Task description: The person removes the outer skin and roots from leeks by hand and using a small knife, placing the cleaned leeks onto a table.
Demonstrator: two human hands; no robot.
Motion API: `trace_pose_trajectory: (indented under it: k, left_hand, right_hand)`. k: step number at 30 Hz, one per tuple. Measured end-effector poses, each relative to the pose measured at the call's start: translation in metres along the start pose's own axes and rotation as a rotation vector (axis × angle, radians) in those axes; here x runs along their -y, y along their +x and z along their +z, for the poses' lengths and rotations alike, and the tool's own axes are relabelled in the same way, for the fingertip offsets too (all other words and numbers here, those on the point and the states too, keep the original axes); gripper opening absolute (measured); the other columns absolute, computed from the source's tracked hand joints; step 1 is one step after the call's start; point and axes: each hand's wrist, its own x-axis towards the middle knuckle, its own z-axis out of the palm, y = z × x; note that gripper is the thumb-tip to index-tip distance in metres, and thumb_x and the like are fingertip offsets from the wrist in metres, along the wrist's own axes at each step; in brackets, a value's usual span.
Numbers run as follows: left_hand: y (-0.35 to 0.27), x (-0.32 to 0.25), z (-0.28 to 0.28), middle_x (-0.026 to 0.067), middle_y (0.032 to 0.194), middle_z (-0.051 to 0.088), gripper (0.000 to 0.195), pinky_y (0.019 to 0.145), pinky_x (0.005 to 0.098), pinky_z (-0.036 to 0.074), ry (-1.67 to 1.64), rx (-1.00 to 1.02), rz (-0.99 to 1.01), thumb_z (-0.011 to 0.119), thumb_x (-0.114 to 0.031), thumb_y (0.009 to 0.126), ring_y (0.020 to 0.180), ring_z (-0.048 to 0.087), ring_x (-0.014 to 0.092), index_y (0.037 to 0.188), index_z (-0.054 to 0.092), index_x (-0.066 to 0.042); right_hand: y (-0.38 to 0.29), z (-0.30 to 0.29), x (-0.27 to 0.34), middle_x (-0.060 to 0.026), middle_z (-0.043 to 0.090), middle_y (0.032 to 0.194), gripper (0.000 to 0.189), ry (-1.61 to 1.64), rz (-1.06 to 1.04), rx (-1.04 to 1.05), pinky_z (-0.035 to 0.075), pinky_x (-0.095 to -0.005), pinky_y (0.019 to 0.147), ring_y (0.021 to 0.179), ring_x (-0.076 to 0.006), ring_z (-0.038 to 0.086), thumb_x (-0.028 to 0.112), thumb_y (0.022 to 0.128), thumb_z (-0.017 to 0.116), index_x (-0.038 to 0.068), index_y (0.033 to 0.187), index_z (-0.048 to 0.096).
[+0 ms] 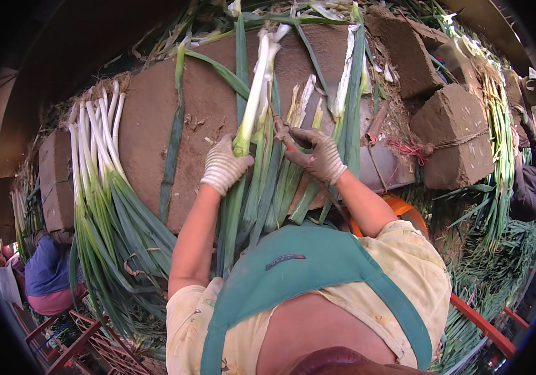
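Note:
My left hand (226,164), in a striped, dirty work glove, grips a large green onion (254,103) where the white shaft turns green. Its root end points away from me and its leaves run down towards my apron. My right hand (315,155), gloved too, has thumb and fingers closed on a thin brown, stick-like piece (281,131) beside the stalk; what exactly it is, I cannot tell. Loose green leaves and peeled outer layers (344,79) lie around both hands on the brown work surface (146,112). A bundle of peeled green onions (103,140) lies to the left.
Stone-like blocks (453,136) stand at the right, one tied with rope, and another block (57,180) at the left. More green onions (497,164) lie farther right. Other people (530,183) are at both edges. Red metal bars (483,326) flank me.

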Motion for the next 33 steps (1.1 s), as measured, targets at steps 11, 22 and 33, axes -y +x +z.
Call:
trace_pose_trajectory:
  k: [11, 22, 33]
  left_hand:
    - [-0.144, 0.016, -0.075, 0.0092, 0.100, 0.070, 0.076, 0.070, 0.0258, 0.052, -1.060, 0.526, -0.170, 0.072, -0.011, 0.053, 0.083, 0.066, 0.014, 0.126, 0.061, 0.005]
    - [-0.259, 0.054, -0.048, 0.0200, 0.097, 0.070, 0.081, 0.055, 0.0242, 0.049, -1.862, 0.305, -0.284, 0.077, -0.019, 0.053, 0.067, 0.064, 0.020, 0.125, 0.056, 0.013]
    - [-0.259, 0.042, -0.148, 0.0110, 0.089, 0.070, 0.079, 0.050, 0.0232, 0.048, -1.189, -0.184, -0.393, 0.073, -0.016, 0.048, 0.054, 0.059, 0.013, 0.122, 0.061, 0.006]
  right_hand:
    - [0.163, -0.043, 0.038, -0.0194, 0.058, 0.133, 0.066, 1.212, 0.072, 0.408, 0.058, -0.0398, 0.090, 0.103, -0.0298, 0.068, 0.022, 0.089, 0.067, -0.004, 0.144, 0.039]
    - [0.256, 0.028, 0.041, -0.0027, 0.071, 0.088, 0.029, 0.016, -0.380, 0.332, 0.052, -0.0301, 0.072, 0.083, -0.0081, 0.061, -0.007, 0.088, 0.054, 0.006, 0.108, 0.070]
    - [0.370, -0.158, -0.025, -0.0173, 0.063, 0.123, 0.040, -0.527, -0.430, -0.514, 0.052, -0.0420, 0.088, 0.107, -0.0306, 0.063, 0.022, 0.095, 0.063, 0.019, 0.134, 0.057]
